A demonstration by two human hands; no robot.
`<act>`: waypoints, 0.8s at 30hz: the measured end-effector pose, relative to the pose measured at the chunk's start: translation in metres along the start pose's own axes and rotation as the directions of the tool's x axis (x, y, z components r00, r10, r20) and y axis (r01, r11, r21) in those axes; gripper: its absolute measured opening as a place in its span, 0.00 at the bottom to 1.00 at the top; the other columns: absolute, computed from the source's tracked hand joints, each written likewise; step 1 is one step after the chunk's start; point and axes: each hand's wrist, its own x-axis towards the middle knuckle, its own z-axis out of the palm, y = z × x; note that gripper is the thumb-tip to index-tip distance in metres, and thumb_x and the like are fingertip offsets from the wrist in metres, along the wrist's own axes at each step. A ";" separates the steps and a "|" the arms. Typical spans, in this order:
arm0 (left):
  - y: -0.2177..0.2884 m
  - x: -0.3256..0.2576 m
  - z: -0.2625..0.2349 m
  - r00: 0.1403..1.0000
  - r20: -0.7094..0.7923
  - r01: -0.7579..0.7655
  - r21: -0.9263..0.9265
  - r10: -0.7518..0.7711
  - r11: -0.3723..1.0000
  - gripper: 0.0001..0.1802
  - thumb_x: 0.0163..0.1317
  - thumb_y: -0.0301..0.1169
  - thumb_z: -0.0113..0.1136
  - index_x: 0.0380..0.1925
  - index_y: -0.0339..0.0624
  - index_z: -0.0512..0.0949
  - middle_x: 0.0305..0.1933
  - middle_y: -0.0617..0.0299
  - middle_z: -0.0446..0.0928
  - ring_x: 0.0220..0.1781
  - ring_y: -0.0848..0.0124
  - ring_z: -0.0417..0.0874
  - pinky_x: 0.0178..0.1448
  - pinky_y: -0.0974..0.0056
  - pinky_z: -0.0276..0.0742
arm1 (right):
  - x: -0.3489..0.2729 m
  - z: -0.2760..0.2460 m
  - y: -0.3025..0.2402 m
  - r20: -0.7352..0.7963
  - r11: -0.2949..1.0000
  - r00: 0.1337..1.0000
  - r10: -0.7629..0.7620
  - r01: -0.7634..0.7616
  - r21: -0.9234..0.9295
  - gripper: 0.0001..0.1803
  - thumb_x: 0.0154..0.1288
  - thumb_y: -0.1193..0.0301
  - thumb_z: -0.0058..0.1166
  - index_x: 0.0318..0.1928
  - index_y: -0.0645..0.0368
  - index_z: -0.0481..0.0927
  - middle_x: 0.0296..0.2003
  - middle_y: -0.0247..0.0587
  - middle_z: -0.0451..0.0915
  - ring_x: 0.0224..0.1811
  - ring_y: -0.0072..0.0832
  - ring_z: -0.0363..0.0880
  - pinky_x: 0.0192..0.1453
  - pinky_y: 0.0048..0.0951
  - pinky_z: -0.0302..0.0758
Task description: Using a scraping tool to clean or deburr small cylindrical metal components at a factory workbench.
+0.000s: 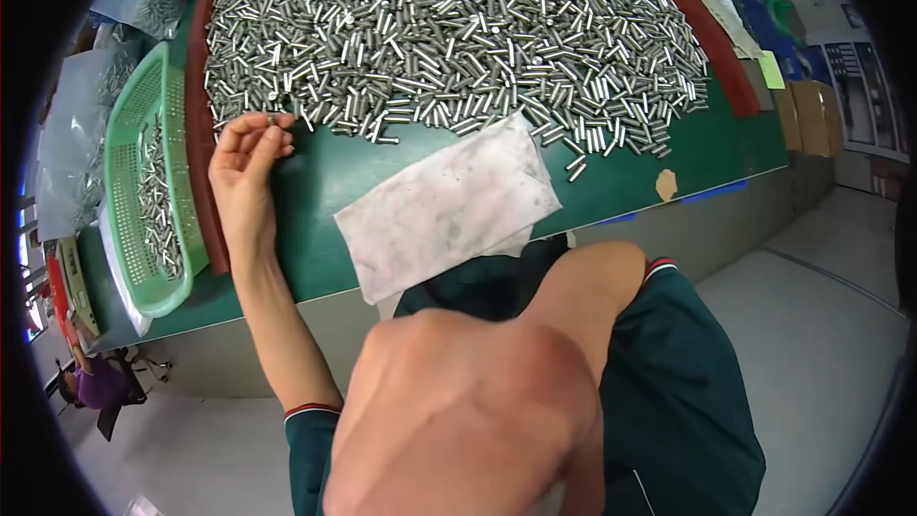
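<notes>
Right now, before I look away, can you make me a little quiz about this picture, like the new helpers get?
1. Pick one: what colour is the basket with holes in its sides?
A) blue
B) green
C) yellow

2. True or false: the right hand is closer to the camera than the left hand.

3. Fill the gap: in the picture, the basket is to the ____ of the big heap of metal pins.

Key:
1. B
2. True; it looks much bigger and covers part of the person's own body.
3. left
</notes>
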 end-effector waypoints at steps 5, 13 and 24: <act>-0.003 0.000 -0.003 1.000 0.002 -0.017 0.001 0.017 1.000 0.08 0.54 0.22 0.54 0.35 0.35 0.71 0.36 0.54 0.76 0.32 0.77 0.75 0.38 0.75 0.70 | -0.014 0.018 -0.003 -0.005 0.986 0.995 0.095 -0.093 0.140 0.09 0.44 0.78 0.61 0.17 0.64 0.72 0.13 0.34 0.70 0.11 0.19 0.65 0.12 0.16 0.53; -0.003 0.000 -0.007 0.999 -0.009 -0.043 0.015 0.043 0.999 0.08 0.54 0.23 0.54 0.36 0.35 0.71 0.37 0.55 0.76 0.32 0.77 0.75 0.39 0.76 0.70 | -0.021 0.030 0.003 0.004 0.919 0.983 0.181 -0.170 0.357 0.09 0.44 0.79 0.60 0.17 0.64 0.72 0.13 0.34 0.69 0.10 0.18 0.65 0.12 0.16 0.53; -0.004 0.002 -0.009 0.999 -0.012 -0.047 -0.004 0.047 0.999 0.09 0.54 0.24 0.55 0.36 0.37 0.71 0.38 0.54 0.76 0.33 0.77 0.75 0.40 0.75 0.71 | -0.029 0.042 0.011 0.014 0.781 0.975 0.222 -0.186 0.597 0.08 0.43 0.80 0.60 0.17 0.65 0.72 0.12 0.34 0.69 0.10 0.17 0.64 0.11 0.15 0.53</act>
